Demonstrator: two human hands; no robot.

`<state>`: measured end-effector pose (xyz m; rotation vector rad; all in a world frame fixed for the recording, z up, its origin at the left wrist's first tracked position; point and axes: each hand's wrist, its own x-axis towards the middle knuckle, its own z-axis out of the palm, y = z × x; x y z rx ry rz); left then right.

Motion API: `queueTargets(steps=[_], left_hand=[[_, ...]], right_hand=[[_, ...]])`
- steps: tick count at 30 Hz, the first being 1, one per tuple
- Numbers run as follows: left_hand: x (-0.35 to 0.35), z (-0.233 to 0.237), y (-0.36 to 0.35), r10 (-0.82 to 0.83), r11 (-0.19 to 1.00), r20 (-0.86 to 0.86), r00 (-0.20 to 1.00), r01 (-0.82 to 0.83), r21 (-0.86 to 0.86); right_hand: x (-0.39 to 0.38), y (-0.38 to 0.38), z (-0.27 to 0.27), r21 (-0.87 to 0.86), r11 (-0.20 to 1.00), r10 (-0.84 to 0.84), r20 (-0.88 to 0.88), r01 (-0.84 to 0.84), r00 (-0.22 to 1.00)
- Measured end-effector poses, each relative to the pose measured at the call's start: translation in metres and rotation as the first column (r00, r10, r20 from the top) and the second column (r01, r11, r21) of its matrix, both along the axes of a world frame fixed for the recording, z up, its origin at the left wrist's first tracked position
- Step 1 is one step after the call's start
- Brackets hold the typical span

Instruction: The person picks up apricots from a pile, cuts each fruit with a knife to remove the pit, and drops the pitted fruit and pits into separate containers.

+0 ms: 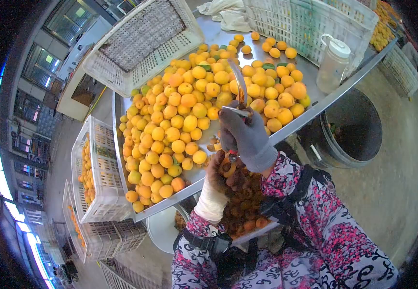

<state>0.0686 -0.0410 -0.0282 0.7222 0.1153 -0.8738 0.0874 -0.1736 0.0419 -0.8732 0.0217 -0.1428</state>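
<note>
My right hand, in a grey glove, is closed around a tool with a curved metal blade pointing away from me. A small red and metal part shows below that fist, close to my left hand. My left hand, in a dark stained glove with a white wrap at the wrist, has its fingers curled; what they hold is hard to make out. Beyond both hands, a large heap of apricots lies on the metal table. Below them, a container holds darker, cut-looking fruit.
White plastic crates stand at the table's back, and crates of apricots are stacked at left. A lidded plastic jug sits near the right edge. A dark bucket and a white bucket stand on the floor.
</note>
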Motion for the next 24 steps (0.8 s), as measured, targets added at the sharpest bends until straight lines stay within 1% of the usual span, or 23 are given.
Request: queueTargets(steps=[1, 3, 4, 6, 7, 9, 10, 11, 12, 13, 14, 15, 16, 17, 18, 19, 21, 22, 23, 24], left_hand=[[-0.001, 0.003, -0.001, 0.001, 1.000, 0.000, 1.000, -0.001, 0.000], [-0.005, 0.010, -0.002, -0.023, 0.996, -0.088, 0.996, 0.015, -0.093], [-0.005, 0.009, -0.001, -0.021, 0.996, -0.087, 0.996, 0.013, -0.094], [-0.005, 0.005, -0.001, -0.031, 0.987, 0.019, 0.999, 0.034, -0.157], [-0.006, 0.008, -0.001, -0.030, 0.987, 0.020, 0.999, 0.032, -0.157], [-0.010, 0.018, -0.003, 0.050, 0.996, -0.073, 0.996, -0.056, -0.075], [-0.009, 0.014, -0.001, 0.052, 0.995, -0.073, 0.996, -0.058, -0.075], [-0.005, 0.007, 0.003, -0.046, 0.977, -0.060, 0.997, 0.033, -0.213], [-0.003, 0.003, 0.006, -0.141, 0.931, -0.032, 0.989, 0.122, -0.343], [-0.006, 0.002, 0.006, -0.139, 0.932, -0.031, 0.990, 0.121, -0.342], [-0.011, 0.000, 0.003, 0.101, 0.990, -0.069, 0.992, -0.107, -0.091], [-0.016, -0.003, 0.000, 0.338, 0.931, -0.046, 0.940, -0.326, 0.165], [-0.011, -0.030, 0.002, 0.340, 0.930, -0.047, 0.939, -0.328, 0.164], [0.001, -0.077, 0.009, 0.328, 0.945, 0.042, 0.944, -0.328, -0.003], [0.008, -0.102, 0.013, 0.330, 0.937, 0.135, 0.934, -0.306, -0.167], [0.008, -0.096, 0.010, 0.337, 0.935, 0.140, 0.931, -0.313, -0.166], [0.007, -0.057, 0.000, 0.340, 0.935, 0.054, 0.939, -0.332, -0.122], [0.008, -0.034, -0.003, 0.349, 0.933, 0.014, 0.937, -0.346, -0.101], [0.009, -0.016, -0.004, 0.361, 0.929, -0.026, 0.932, -0.362, -0.081], [0.010, -0.008, -0.001, 0.373, 0.924, -0.067, 0.926, -0.377, -0.061]], right_hand=[[-0.001, 0.002, 0.000, 0.000, 1.000, 0.001, 0.000, -0.001, 1.000], [-0.003, 0.005, 0.001, 0.011, 0.996, -0.083, 0.022, 0.083, 0.996], [-0.002, 0.005, 0.001, 0.011, 0.997, -0.081, 0.023, 0.081, 0.996], [-0.001, 0.004, 0.000, 0.036, 0.996, -0.082, -0.034, 0.083, 0.996], [0.000, 0.004, -0.001, 0.036, 0.996, -0.081, -0.034, 0.082, 0.996], [0.003, 0.001, -0.007, 0.171, 0.985, -0.019, -0.108, 0.037, 0.994], [0.005, -0.003, -0.014, 0.171, 0.985, -0.017, -0.109, 0.035, 0.994], [0.008, -0.009, -0.024, 0.284, 0.956, 0.073, 0.028, -0.077, 0.997], [0.012, -0.011, -0.033, 0.376, 0.904, 0.145, 0.173, -0.202, 0.974], [0.015, 0.005, -0.042, 0.378, 0.903, 0.147, 0.174, -0.204, 0.974], [0.017, 0.030, -0.048, 0.027, 0.990, -0.139, 0.190, 0.136, 0.972], [0.016, 0.044, -0.051, -0.306, 0.829, -0.382, 0.303, 0.468, 0.873], [0.009, 0.041, -0.043, -0.308, 0.829, -0.379, 0.303, 0.466, 0.874], [-0.002, 0.034, -0.027, -0.562, 0.724, -0.121, 0.468, 0.401, 0.875], [-0.007, 0.030, -0.019, -0.761, 0.529, 0.177, 0.532, 0.375, 0.828], [-0.007, 0.031, -0.019, -0.758, 0.534, 0.183, 0.535, 0.374, 0.825], [-0.006, 0.038, -0.019, -0.631, 0.663, 0.003, 0.540, 0.403, 0.841], [-0.005, 0.032, -0.017, -0.730, 0.571, 0.053, 0.488, 0.375, 0.871], [-0.004, 0.031, -0.014, -0.683, 0.624, -0.011, 0.478, 0.380, 0.878], [-0.003, 0.030, -0.012, -0.633, 0.672, -0.073, 0.460, 0.384, 0.885]])
